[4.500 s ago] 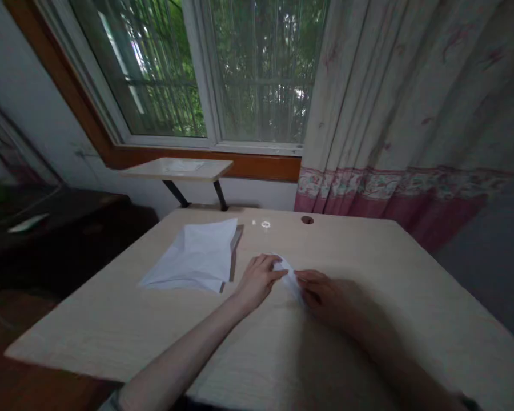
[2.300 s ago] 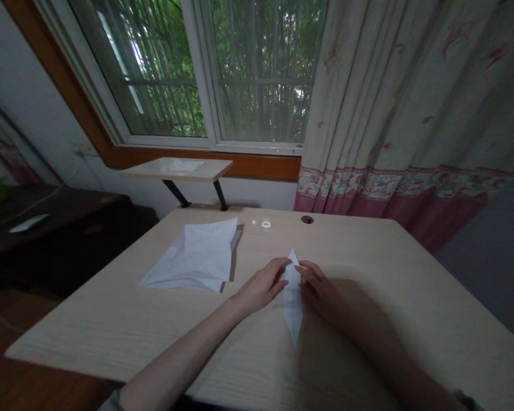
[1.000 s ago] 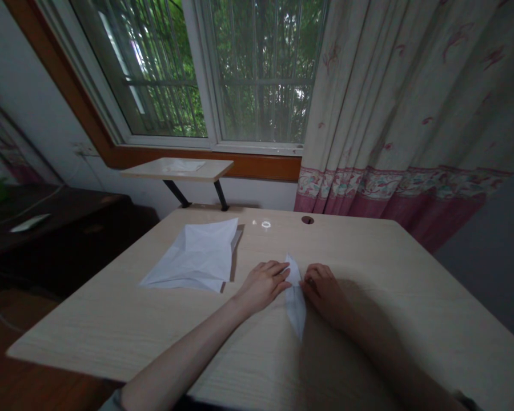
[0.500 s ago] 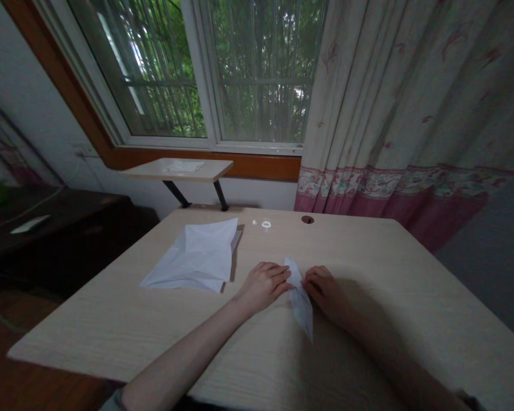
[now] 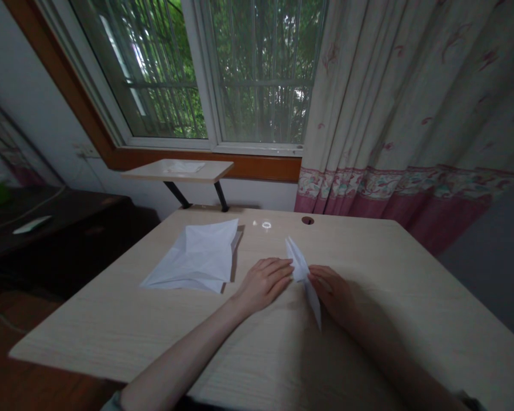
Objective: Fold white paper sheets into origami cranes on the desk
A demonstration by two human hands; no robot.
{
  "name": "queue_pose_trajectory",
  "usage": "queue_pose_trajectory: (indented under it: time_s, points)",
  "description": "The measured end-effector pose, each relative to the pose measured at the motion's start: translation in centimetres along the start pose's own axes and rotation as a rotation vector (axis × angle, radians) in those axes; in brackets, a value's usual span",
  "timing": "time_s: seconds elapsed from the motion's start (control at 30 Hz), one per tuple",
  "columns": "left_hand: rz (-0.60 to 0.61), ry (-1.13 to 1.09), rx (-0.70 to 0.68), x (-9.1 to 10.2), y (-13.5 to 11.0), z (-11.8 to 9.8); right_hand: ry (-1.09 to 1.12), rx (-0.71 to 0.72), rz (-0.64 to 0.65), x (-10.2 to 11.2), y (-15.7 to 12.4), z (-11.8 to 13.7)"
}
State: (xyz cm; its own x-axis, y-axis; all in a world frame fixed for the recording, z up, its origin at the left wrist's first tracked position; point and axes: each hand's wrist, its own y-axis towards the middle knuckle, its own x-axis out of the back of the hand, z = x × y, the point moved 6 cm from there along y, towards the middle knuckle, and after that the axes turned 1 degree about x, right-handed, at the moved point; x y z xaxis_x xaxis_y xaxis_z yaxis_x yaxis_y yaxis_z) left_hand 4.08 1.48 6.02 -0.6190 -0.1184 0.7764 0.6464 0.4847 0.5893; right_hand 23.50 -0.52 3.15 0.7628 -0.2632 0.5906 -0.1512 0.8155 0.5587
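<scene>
A narrow piece of folded white paper [image 5: 300, 267] stands between my two hands over the desk, its pointed ends reaching away from me and toward me. My left hand [image 5: 265, 283] is at its left side, the closed fingertips pressed on the upper part. From the right, my right hand [image 5: 334, 291] pinches the paper near its middle between thumb and fingers. The fingertips partly hide the folds. Left of my hands, creased white paper sheets [image 5: 205, 251] lie stacked on the desk.
The pale wooden desk [image 5: 394, 262] has a round cable hole [image 5: 308, 220] near its back edge. A small raised shelf [image 5: 154, 171] at the back left bears some white paper. A dark low table [image 5: 68, 222] stands at left; a curtain [image 5: 394, 182] hangs behind.
The folded paper has turned and shifted slightly away from me and to the right. Its far end has opened into two points. Both hands have moved only a little.
</scene>
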Motion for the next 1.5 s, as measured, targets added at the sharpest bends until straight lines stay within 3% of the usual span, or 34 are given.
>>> queue_pose_trajectory:
  time_s: [0.43,0.73,1.0,1.23,1.5]
  points:
    - [-0.023,-0.115,-0.039,0.6,0.1,-0.6,-0.251,0.306,-0.253,1.7,-0.8,2.4]
    - [0.074,-0.031,0.039,-0.3,0.1,0.2,-0.408,0.389,-0.009,-0.4,-1.3,1.0]
    - [0.136,0.007,0.115,-1.2,0.0,0.9,-0.322,0.184,0.209,-1.6,-0.9,0.1]
    - [0.181,0.065,0.148,-1.8,-0.4,1.5,-0.07,0.164,0.186,-1.2,-0.2,1.5]
    - [0.186,0.059,0.166,-1.6,-0.4,1.6,-0.048,0.164,0.212,-1.8,-0.8,0.9]
